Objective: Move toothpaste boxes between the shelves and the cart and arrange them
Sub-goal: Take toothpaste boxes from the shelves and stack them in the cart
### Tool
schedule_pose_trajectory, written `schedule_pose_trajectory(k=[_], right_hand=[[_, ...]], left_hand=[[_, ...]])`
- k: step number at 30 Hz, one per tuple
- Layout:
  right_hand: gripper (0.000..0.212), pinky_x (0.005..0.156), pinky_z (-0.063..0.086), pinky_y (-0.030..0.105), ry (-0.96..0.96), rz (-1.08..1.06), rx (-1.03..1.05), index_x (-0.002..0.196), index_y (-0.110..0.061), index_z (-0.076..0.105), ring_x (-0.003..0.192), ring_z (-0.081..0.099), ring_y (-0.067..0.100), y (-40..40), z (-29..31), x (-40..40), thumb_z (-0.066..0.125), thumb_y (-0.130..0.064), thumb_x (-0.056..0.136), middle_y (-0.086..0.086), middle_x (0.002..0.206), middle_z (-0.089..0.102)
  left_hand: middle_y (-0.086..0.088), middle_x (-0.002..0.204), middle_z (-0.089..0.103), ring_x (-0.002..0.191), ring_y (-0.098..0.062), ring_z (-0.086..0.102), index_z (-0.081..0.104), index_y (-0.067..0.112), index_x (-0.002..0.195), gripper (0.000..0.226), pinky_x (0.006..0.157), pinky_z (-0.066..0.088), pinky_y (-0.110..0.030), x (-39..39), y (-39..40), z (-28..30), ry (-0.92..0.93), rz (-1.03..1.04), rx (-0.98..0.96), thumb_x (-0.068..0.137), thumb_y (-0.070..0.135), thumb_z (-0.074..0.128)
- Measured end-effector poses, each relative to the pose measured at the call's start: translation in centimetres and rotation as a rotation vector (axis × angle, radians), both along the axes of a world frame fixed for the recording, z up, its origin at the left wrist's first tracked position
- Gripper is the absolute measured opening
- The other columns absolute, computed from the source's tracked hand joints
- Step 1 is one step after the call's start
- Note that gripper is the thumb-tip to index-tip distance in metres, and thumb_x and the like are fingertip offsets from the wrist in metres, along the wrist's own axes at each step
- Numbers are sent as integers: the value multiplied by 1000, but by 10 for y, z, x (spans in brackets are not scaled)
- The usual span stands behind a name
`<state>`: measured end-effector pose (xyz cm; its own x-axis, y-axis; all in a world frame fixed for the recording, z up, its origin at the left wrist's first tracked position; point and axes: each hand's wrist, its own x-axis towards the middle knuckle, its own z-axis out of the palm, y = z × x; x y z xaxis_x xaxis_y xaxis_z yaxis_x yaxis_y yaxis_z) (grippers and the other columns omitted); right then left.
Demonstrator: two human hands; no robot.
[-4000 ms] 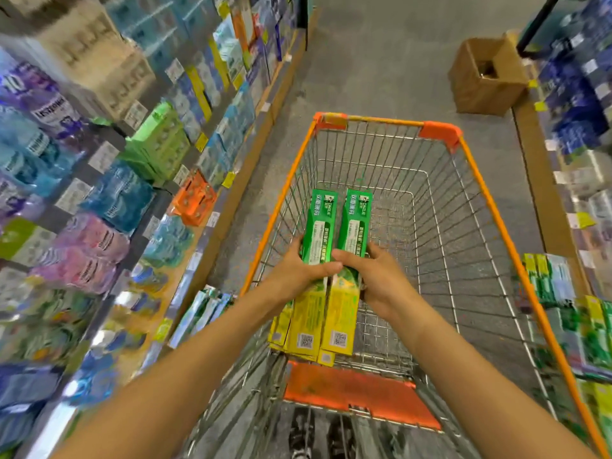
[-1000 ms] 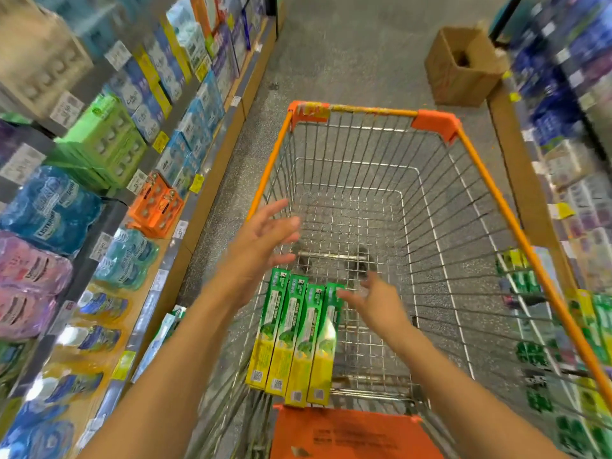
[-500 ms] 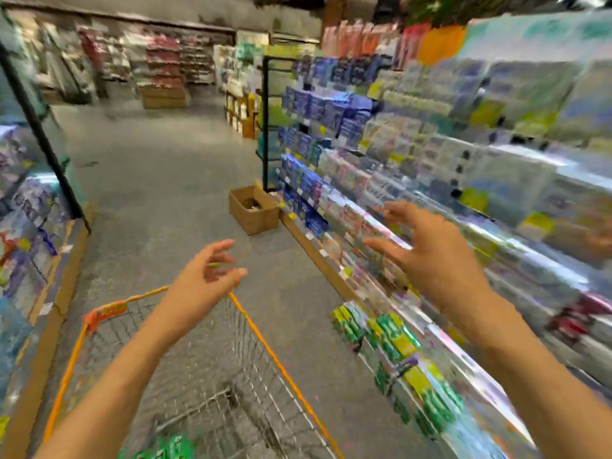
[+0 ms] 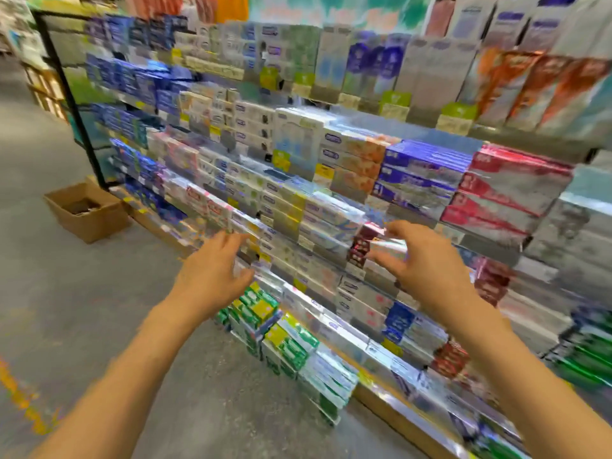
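Head view, blurred: left hand (image 4: 212, 276) and right hand (image 4: 427, 263) reach toward the shelves (image 4: 331, 226). Fingers spread, holding nothing.

Open brown cardboard box (image 4: 86, 211) on the grey speckled floor (image 4: 59, 293), something dark inside, too blurred to name. Floor spreads out from the box toward the camera and off to the left. Just behind the box and to its right, a black upright post (image 4: 71, 101) rises nearly to the top of the view. Far behind the box, upper left, more brown cartons (image 4: 46, 91) stacked, blurred.
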<state>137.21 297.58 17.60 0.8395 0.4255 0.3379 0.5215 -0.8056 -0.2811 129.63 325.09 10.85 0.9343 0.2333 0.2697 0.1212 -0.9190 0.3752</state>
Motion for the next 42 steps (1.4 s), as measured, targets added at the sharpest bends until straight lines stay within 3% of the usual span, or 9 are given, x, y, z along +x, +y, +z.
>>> schedule_pose_trajectory(k=[7,16,25,29,33,38,42], right_hand=[[48,88,43,37,83,-11,-51,124,-15,55,114,52,24,-18,-40,62,62,-43,86,5,124,59],[50,86,45,35,198,30,-144,126,-16,54,113,54,23,63,-126,176,62,-45,86,4,125,59],[45,84,46,36,365,93,-223,123,-15,52,114,50,24,139,-273,260,54,-46,90,6,121,58],[42,81,45,35,457,57,-158,121,-11,55,109,55,28,156,-374,291,58,-39,90,9,116,62],[29,78,44,31,576,33,-79,113,-10,62,104,60,29,174,-515,313,60,-26,88,12,110,66],[34,87,42,29,633,40,-124,119,-7,60,113,56,30,192,-691,330,59,-20,88,14,119,61],[30,83,43,31,620,22,-116,114,-7,60,109,57,31,207,-790,339,57,-22,88,17,115,62]], left_hand=[[-9,125,49,113,-30,51,36,17,143,58,85,46,-43,67,-33,-41,75,-14,65,92,37,55],[-11,123,52,113,-32,53,42,15,140,56,83,45,-39,150,32,-129,253,56,-24,91,39,54],[-2,141,39,125,-21,43,28,23,147,57,93,40,-34,220,84,-251,472,76,-20,96,41,45],[-3,140,39,126,-22,42,29,22,146,56,93,39,-32,242,87,-339,490,99,-63,96,37,47],[-4,140,42,126,-22,43,35,19,143,52,94,38,-32,267,76,-454,441,136,-145,95,32,49],[-10,122,52,113,-29,50,47,16,133,46,87,46,-39,293,77,-602,391,124,-138,93,38,46],[-16,112,58,105,-35,55,55,14,123,43,81,46,-40,309,82,-690,304,186,-160,89,38,48]])
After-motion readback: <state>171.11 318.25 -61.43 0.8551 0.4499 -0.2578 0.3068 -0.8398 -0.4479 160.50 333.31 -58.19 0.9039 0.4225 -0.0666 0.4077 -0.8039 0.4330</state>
